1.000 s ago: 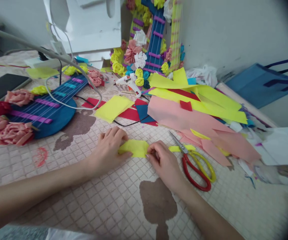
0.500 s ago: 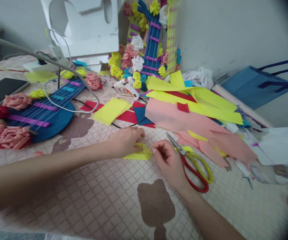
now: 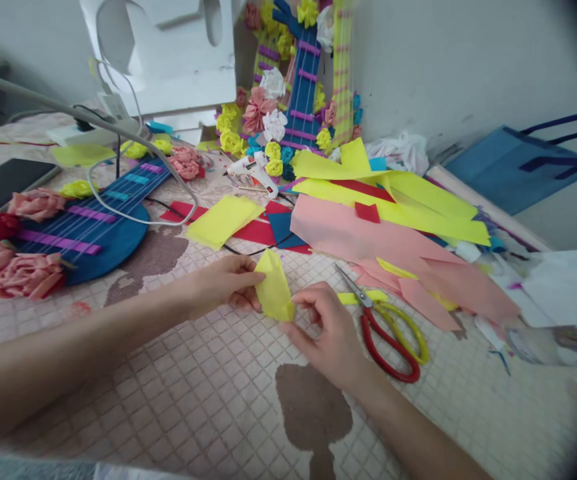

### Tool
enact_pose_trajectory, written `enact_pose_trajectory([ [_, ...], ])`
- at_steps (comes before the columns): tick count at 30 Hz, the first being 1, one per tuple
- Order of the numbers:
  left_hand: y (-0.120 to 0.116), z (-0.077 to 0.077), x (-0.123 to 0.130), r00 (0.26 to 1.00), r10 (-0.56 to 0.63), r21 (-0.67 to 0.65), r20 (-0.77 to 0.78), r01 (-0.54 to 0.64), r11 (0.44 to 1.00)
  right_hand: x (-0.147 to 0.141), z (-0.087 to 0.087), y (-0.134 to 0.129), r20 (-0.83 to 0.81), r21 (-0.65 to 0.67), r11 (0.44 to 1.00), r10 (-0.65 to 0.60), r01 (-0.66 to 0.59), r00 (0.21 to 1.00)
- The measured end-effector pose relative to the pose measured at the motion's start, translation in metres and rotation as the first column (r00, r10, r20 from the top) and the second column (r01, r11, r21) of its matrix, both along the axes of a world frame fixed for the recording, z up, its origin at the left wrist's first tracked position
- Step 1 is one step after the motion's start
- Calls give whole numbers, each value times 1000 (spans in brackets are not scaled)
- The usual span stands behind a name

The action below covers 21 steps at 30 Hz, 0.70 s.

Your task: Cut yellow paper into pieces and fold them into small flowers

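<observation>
A small folded piece of yellow paper (image 3: 275, 288) is held up off the table between my two hands. My left hand (image 3: 228, 283) pinches its left edge between thumb and fingers. At its lower right corner, my right hand (image 3: 325, 327) grips with thumb and forefinger. Just right of that hand lie scissors (image 3: 388, 343) with one red and one yellow handle, blades pointing away to the upper left. Beyond my left hand rests a flat stack of yellow paper (image 3: 225, 222) on red strips (image 3: 255, 233).
A blue paper guitar (image 3: 113, 230) with pink paper flowers (image 3: 27, 275) lies at left, a white cable looping over it. Behind stand a white glue gun (image 3: 258, 172) and flower-covered guitars (image 3: 301, 100). Yellow and pink sheets (image 3: 353, 233) are heaped at right on the quilted tablecloth (image 3: 198, 400).
The yellow paper has been lifted off the table and turned upright. My left hand has drawn back to the left, and my right hand has moved left onto the paper's corner.
</observation>
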<state>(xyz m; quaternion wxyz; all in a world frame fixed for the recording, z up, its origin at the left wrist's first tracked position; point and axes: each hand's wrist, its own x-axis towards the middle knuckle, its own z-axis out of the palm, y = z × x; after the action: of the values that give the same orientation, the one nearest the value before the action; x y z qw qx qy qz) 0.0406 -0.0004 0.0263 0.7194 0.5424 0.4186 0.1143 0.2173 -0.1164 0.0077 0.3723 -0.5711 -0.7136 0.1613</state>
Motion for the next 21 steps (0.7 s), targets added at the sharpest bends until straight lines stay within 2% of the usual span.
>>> enact_pose_trajectory([
  [3,-12,-1,-4,989,70,-190,133,-44,981,-6,-2,0,182,-30,998,53,-48,982],
  [6,-19,-1,-10,985,15,-217,174,23,976,-5,-5,1,291,-29,999,48,-41,955],
  [8,-22,-1,-17,991,-70,-103,117,82,991,-2,-5,2,315,2,1000,29,-31,949],
  [9,-23,-2,-21,994,-88,28,57,86,996,0,-4,3,323,19,999,22,-30,946],
  [10,-24,-4,-26,996,-83,213,-20,85,973,2,-4,3,330,34,999,20,-33,944],
  [11,-25,-5,-30,995,-25,441,-93,63,895,4,-3,4,339,44,998,25,-42,940],
  [12,-25,-6,-34,988,40,645,-151,67,761,5,-3,5,348,52,997,34,-55,937],
  [13,-26,-7,-36,979,84,792,-184,97,603,6,-2,5,355,54,996,44,-68,934],
  [14,-25,-9,-38,974,97,880,-202,138,454,7,-2,6,358,52,996,55,-78,932],
  [15,-25,-9,-38,971,70,921,-227,191,340,7,-3,6,356,45,995,64,-85,932],
  [16,-24,-10,-38,966,20,935,-256,242,259,8,-3,7,352,36,995,71,-89,933],
  [18,-20,-11,-36,946,-66,936,-316,322,140,9,-4,8,354,23,995,80,-94,932],
  [21,-16,-11,-33,920,-111,925,-375,379,16,12,-3,7,398,23,997,64,-80,915],
])
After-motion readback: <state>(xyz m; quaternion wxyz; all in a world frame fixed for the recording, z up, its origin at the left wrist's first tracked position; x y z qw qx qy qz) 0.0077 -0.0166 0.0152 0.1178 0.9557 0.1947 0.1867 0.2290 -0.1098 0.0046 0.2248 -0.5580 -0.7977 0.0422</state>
